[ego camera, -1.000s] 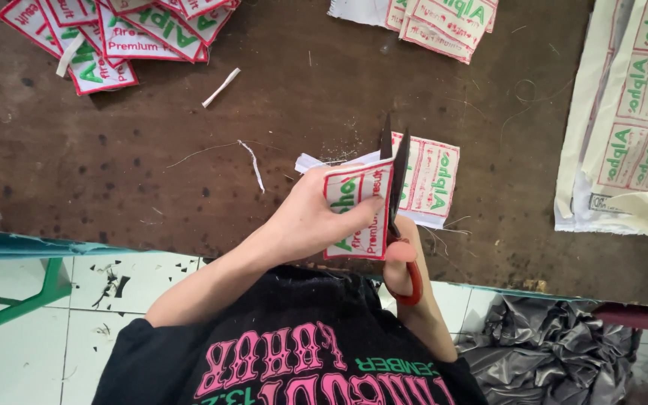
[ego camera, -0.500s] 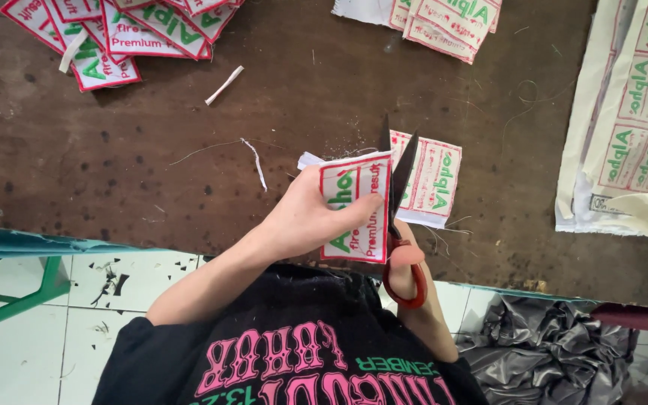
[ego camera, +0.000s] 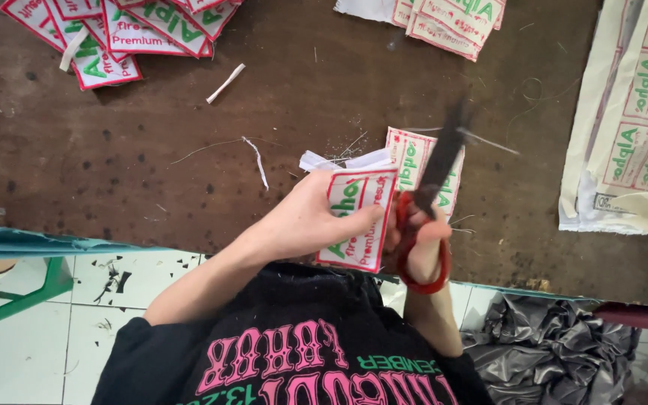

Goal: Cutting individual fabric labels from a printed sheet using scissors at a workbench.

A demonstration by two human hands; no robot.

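Label in hand: a white woven label with red border and green lettering (ego camera: 359,217), pinched at the table's near edge, above the person's lap.
Left hand: the left hand (ego camera: 310,221) is closed on the label, thumb on its face.
Right hand: the right hand (ego camera: 423,244) is closed through the red loops of the scissors (ego camera: 430,196), whose dark blades blur just right of the label.
Risk: the left thumb sits close to the blades; a rushed snip could nick it or cut into the red border.
Count, near: one more label (ego camera: 414,161) flat under the scissors, one white offcut (ego camera: 343,160) beside it.
Count, far: two heaps of cut labels, upper left (ego camera: 114,34) and top centre (ego camera: 444,19), too overlapped to number; one uncut sheet (ego camera: 639,112) at right.
Surface: a dark brown table (ego camera: 114,165) strewn with two white strips and threads.
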